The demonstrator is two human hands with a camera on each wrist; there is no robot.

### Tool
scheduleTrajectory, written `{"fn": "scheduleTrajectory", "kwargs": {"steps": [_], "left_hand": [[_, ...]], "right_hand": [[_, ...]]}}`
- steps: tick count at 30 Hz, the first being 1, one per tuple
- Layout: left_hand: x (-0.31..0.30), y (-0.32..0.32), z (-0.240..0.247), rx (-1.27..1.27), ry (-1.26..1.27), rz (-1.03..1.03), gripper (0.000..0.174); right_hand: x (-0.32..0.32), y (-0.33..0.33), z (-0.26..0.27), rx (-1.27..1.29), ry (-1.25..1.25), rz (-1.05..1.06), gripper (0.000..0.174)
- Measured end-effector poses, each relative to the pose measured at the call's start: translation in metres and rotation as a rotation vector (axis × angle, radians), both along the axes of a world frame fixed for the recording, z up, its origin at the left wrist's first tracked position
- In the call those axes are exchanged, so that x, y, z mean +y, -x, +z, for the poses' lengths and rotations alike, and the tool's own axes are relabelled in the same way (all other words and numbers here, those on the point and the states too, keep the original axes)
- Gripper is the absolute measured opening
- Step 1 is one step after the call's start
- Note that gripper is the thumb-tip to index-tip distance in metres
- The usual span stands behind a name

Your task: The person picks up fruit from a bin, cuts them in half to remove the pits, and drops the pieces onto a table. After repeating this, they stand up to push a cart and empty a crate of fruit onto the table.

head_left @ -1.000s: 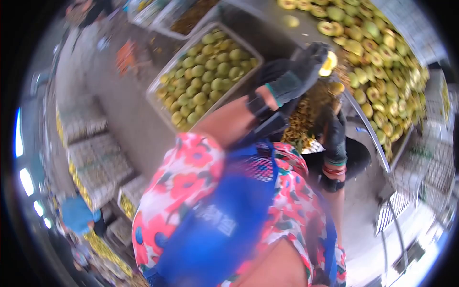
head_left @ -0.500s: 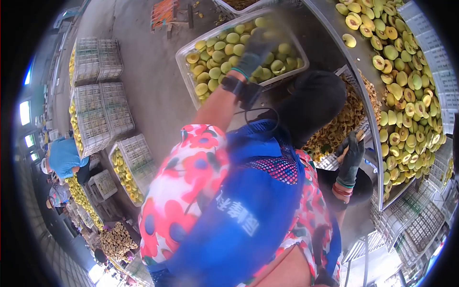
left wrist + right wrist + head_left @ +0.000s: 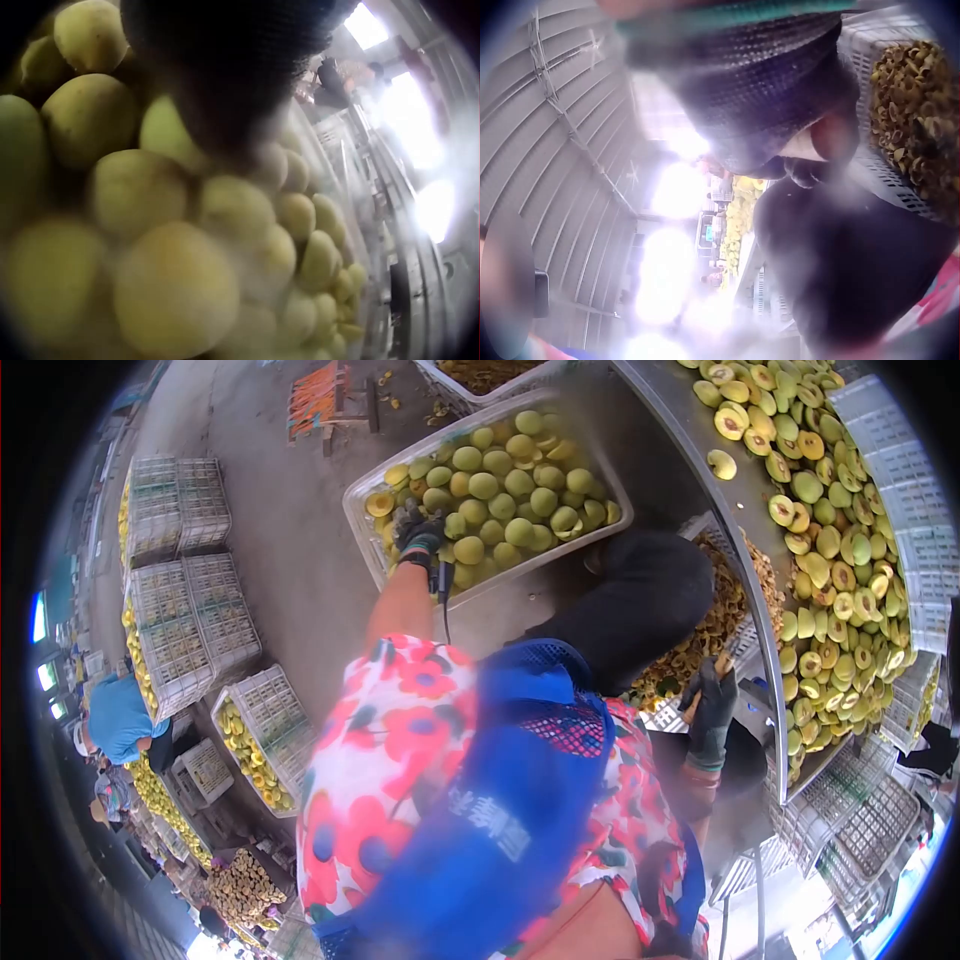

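My gloved left hand [image 3: 418, 528] reaches into the near left part of a white crate [image 3: 356, 510] heaped with whole yellow-green peaches [image 3: 515, 482]. In the left wrist view the dark glove [image 3: 232, 67] is blurred and comes down over the peaches [image 3: 139, 193]; its fingertips are hidden, so I cannot tell whether it grips one. My right hand [image 3: 712, 705], also gloved, is near the metal table edge and curls round a small tool with a wooden handle [image 3: 690, 709]. The right wrist view shows the brown handle end [image 3: 835, 139] between the dark glove's fingers.
Halved peaches [image 3: 845, 575] lie spread over the metal table [image 3: 715, 430] at the right. Beneath its edge stands a basket of brown-yellow scraps [image 3: 690, 635]. Stacked white crates [image 3: 175, 615] line the left, with another person [image 3: 125, 718] beyond. An orange-topped stool [image 3: 318, 400] stands at the back.
My left hand has gone from a bright cut peach by the table to the crate, then across it to its left side. The right hand stays by the table edge with the wooden-handled tool.
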State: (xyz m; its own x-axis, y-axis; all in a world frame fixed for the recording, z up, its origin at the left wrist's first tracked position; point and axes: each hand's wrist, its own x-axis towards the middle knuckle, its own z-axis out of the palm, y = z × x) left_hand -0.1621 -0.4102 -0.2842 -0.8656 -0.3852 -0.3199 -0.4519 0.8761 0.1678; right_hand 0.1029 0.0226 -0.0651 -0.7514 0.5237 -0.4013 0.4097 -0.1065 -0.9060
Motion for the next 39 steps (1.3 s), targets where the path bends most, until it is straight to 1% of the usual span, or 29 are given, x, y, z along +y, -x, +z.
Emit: {"fn": "scheduleTrajectory", "kwargs": {"steps": [1, 3, 4, 5, 6, 8, 9, 10, 11, 12, 13, 14, 16, 19, 20, 22, 23, 24, 25, 26, 27, 28, 30, 31, 33, 35, 36, 38, 39], "left_hand": [[-0.001, -0.004, 0.0, -0.059, -0.009, -0.006, 0.086], [-0.009, 0.016, -0.005, -0.148, -0.029, -0.053, 0.087], [-0.016, 0.03, -0.019, -0.168, 0.025, -0.157, 0.086], [-0.013, 0.043, -0.03, -0.186, 0.082, -0.259, 0.086], [0.035, 0.031, 0.026, 0.124, 0.156, -0.13, 0.073], [0.093, 0.056, 0.058, 0.56, -0.046, -0.43, 0.06], [0.122, 0.064, 0.082, 0.773, -0.152, -0.569, 0.053], [0.162, 0.072, 0.1, 0.923, -0.264, -0.659, 0.047], [0.209, 0.074, 0.13, 1.07, -0.378, -0.743, 0.041], [0.249, 0.074, 0.166, 1.045, -0.589, -0.853, 0.04], [0.287, 0.079, 0.175, 0.975, -0.554, -0.927, 0.039], [0.323, 0.088, 0.18, 0.903, -0.518, -1.001, 0.038], [0.385, 0.096, 0.191, 0.49, -0.34, -1.153, 0.036], [0.452, 0.109, 0.168, 0.392, -0.151, -1.246, 0.04], [0.464, 0.112, 0.163, 0.338, -0.088, -1.265, 0.041], [0.478, 0.118, 0.157, 0.236, 0.045, -1.299, 0.041], [0.481, 0.119, 0.158, 0.267, -0.037, -1.34, 0.042], [0.48, 0.122, 0.157, 0.295, -0.12, -1.379, 0.043], [0.48, 0.12, 0.163, 0.319, -0.2, -1.414, 0.044], [0.475, 0.113, 0.171, 0.174, -0.518, -1.298, 0.044], [0.464, 0.096, 0.197, 0.025, -0.817, -1.156, 0.044], [0.454, 0.082, 0.218, -0.128, -1.099, -0.992, 0.044], [0.427, 0.069, 0.232, 0.624, -0.995, -1.536, 0.04], [0.415, 0.059, 0.24, 1.028, -0.891, -1.765, 0.039], [0.392, 0.019, 0.272, 0.474, -1.242, -1.535, 0.036], [0.377, -0.013, 0.286, 0.336, -1.303, -1.46, 0.036], [0.371, -0.026, 0.288, 0.476, -1.223, -1.525, 0.037], [0.371, -0.043, 0.287, 0.631, -1.142, -1.605, 0.039], [0.373, -0.052, 0.284, 0.645, -1.145, -1.626, 0.04]], "right_hand": [[-0.001, 0.0, -0.001, 0.013, 0.011, 0.012, 0.01], [0.0, 0.003, -0.008, 0.068, 0.023, 0.005, 0.01], [-0.001, 0.006, -0.001, 0.014, 0.012, -0.011, 0.011], [0.002, 0.006, -0.003, 0.031, 0.034, -0.04, 0.013], [0.004, 0.005, -0.006, 0.041, 0.042, -0.053, 0.012], [0.011, 0.002, -0.009, 0.05, 0.029, -0.053, 0.012], [0.015, 0.001, -0.009, 0.05, 0.01, -0.04, 0.011], [0.016, 0.0, -0.009, 0.048, -0.009, -0.024, 0.011], [0.016, -0.001, -0.008, 0.051, 0.011, -0.048, 0.011], [0.015, -0.002, -0.008, 0.055, 0.031, -0.068, 0.011], [0.017, -0.003, -0.007, 0.061, 0.051, -0.089, 0.011], [0.022, -0.008, -0.015, 0.029, -0.057, -0.042, 0.011], [0.029, -0.015, -0.025, 0.032, -0.144, -0.02, 0.011], [0.036, -0.023, -0.036, 0.037, -0.222, -0.005, 0.014], [0.037, -0.025, -0.035, 0.055, -0.196, -0.025, 0.014], [0.035, -0.029, -0.028, 0.13, 0.044, -0.11, 0.015], [0.043, -0.037, -0.042, 0.132, -0.105, -0.049, 0.015], [0.054, -0.047, -0.07, 0.129, -0.253, 0.013, 0.015], [0.056, -0.049, -0.072, 0.142, -0.305, 0.039, 0.015], [0.057, -0.05, -0.074, 0.154, -0.359, 0.063, 0.015], [0.058, -0.052, -0.075, 0.167, -0.412, 0.086, 0.015], [0.057, -0.048, -0.064, 0.182, -0.411, 0.1, 0.015], [0.048, -0.029, -0.029, 0.24, -0.32, 0.065, 0.015], [0.043, -0.019, -0.011, 0.269, -0.275, 0.047, 0.015], [0.036, -0.005, 0.013, 0.286, -0.339, 0.08, 0.014], [0.027, 0.007, 0.045, 0.301, -0.362, 0.118, 0.013], [0.026, 0.011, 0.053, 0.327, -0.386, 0.13, 0.013], [0.015, 0.011, 0.076, 0.356, -0.366, 0.084, 0.013], [0.01, 0.011, 0.088, 0.371, -0.356, 0.062, 0.014]]}}
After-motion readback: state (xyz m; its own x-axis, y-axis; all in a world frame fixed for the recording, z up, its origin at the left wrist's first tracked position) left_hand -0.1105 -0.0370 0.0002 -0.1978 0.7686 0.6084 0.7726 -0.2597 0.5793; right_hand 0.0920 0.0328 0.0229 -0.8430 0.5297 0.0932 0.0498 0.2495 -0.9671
